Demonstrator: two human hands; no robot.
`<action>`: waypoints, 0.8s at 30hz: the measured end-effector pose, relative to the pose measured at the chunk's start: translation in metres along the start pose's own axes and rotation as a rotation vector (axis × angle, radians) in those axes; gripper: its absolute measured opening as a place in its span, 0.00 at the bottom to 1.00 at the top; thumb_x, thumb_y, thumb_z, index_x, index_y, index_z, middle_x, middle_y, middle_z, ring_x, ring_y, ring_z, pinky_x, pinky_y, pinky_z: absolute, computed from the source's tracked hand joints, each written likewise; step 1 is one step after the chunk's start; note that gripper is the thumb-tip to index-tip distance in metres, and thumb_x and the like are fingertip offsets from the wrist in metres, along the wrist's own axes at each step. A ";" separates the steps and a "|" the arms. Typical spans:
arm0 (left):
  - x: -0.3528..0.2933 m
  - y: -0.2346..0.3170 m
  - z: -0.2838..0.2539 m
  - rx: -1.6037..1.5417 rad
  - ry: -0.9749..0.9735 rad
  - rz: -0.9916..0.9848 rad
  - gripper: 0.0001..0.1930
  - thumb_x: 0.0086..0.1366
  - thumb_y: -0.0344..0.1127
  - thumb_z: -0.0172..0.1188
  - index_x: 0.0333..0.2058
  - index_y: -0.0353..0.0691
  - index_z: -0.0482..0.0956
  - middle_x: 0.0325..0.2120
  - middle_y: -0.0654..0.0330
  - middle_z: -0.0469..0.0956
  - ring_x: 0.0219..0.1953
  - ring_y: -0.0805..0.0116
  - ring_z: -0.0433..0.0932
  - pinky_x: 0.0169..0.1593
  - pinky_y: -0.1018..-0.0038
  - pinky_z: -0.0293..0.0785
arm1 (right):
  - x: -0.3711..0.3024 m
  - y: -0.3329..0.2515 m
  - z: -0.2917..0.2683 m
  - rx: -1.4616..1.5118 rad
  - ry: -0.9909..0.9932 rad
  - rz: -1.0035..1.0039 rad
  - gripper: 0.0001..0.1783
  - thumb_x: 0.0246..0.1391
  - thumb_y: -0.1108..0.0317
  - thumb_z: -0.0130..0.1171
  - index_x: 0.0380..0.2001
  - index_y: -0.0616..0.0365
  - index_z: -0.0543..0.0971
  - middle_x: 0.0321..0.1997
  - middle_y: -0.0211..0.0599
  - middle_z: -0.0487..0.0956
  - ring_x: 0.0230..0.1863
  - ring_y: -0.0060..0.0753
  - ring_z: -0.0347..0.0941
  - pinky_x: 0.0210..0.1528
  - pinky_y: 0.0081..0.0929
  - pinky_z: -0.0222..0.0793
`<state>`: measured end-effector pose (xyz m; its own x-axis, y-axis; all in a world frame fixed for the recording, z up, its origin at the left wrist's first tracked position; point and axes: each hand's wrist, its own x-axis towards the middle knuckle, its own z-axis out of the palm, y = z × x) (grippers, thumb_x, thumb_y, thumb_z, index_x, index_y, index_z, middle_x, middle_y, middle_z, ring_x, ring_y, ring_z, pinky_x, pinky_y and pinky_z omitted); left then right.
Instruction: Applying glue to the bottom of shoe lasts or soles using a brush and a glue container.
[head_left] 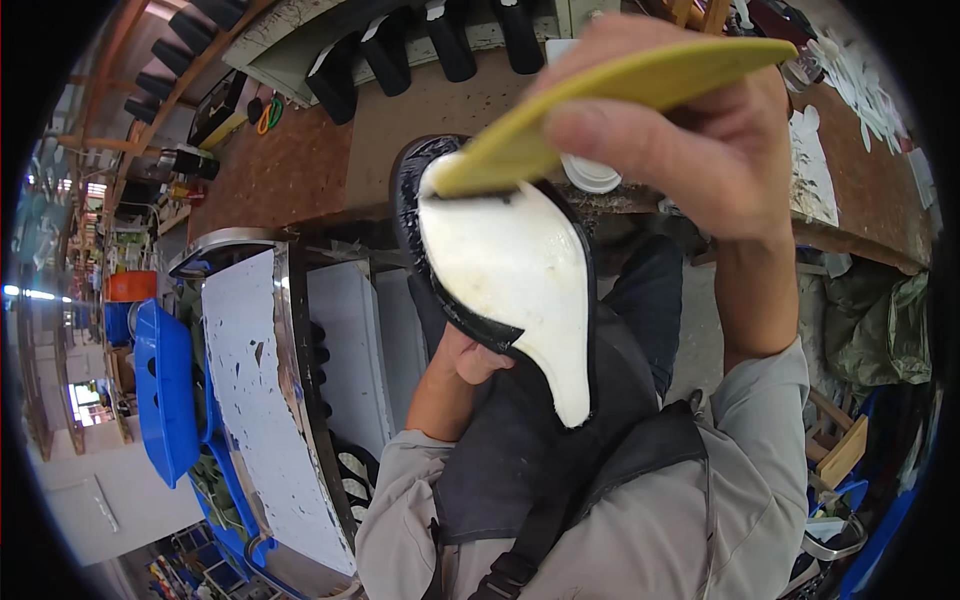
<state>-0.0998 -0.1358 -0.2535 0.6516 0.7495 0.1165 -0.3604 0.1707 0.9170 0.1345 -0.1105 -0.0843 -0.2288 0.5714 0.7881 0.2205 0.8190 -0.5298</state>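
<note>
A black-rimmed shoe [510, 250] is held bottom up over my lap, its underside filled by a smooth white surface that narrows toward me. My left hand [475, 358] grips it from beneath; most of those fingers are hidden behind the shoe. My right hand [680, 150] is closed around a yellow, thin, curved piece shaped like a shoe sole [630, 88], thumb on the near side. One end of the yellow piece overlaps the far left part of the white surface; whether the two touch I cannot tell. The right hand is slightly blurred.
Beyond the shoe runs a brown workbench [270, 165] with a white cup [590, 176] near its edge. Several black tapered pieces [388, 58] stand along its back. A white-topped stand [250, 370] and blue tub [165, 390] are left, a green bag [880, 330] right.
</note>
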 end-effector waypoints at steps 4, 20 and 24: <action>0.001 -0.011 -0.022 0.075 0.028 0.009 0.49 0.47 0.59 0.68 0.60 0.33 0.58 0.47 0.42 0.72 0.40 0.56 0.77 0.44 0.67 0.75 | -0.026 -0.006 0.006 -0.114 0.020 -0.182 0.11 0.48 0.66 0.62 0.29 0.64 0.82 0.23 0.39 0.80 0.18 0.28 0.70 0.20 0.22 0.64; 0.101 -0.059 -0.045 -0.447 0.188 -0.014 0.38 0.67 0.65 0.33 0.54 0.33 0.67 0.45 0.50 0.76 0.38 0.60 0.78 0.43 0.69 0.76 | -0.196 0.104 0.088 0.849 -0.189 1.330 0.15 0.59 0.53 0.56 0.30 0.53 0.75 0.21 0.26 0.75 0.20 0.14 0.68 0.21 0.15 0.62; 0.076 -0.069 -0.045 -0.350 0.330 0.162 0.35 0.68 0.63 0.35 0.54 0.34 0.68 0.42 0.58 0.76 0.41 0.69 0.76 0.46 0.71 0.72 | -0.170 0.100 0.089 0.775 -0.074 1.327 0.14 0.58 0.54 0.57 0.28 0.52 0.73 0.19 0.25 0.73 0.20 0.15 0.68 0.21 0.16 0.62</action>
<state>-0.0553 -0.0620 -0.3246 0.3435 0.9367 0.0684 -0.6785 0.1971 0.7077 0.1114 -0.1212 -0.2995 -0.3227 0.8703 -0.3722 -0.2288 -0.4532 -0.8615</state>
